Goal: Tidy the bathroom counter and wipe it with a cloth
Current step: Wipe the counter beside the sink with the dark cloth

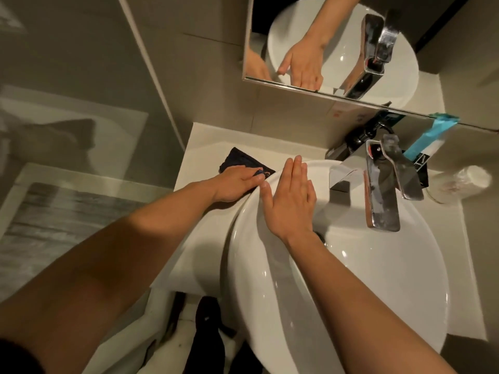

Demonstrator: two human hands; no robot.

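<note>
A dark cloth [240,159] lies on the pale counter [205,147] left of the white basin [351,279]. My left hand [235,184] presses down on the cloth, its fingers bent over the near edge next to the basin rim. My right hand [290,201] lies flat and open on the basin's left rim, fingers straight and pointing towards the wall, holding nothing. Part of the cloth is hidden under my left hand.
A chrome tap [383,184] reaches over the basin at the back. Right of it stand a teal and white tube [426,141] and a clear bottle lying down [459,184]. A mirror [337,44] hangs above. The counter's left edge drops to the floor.
</note>
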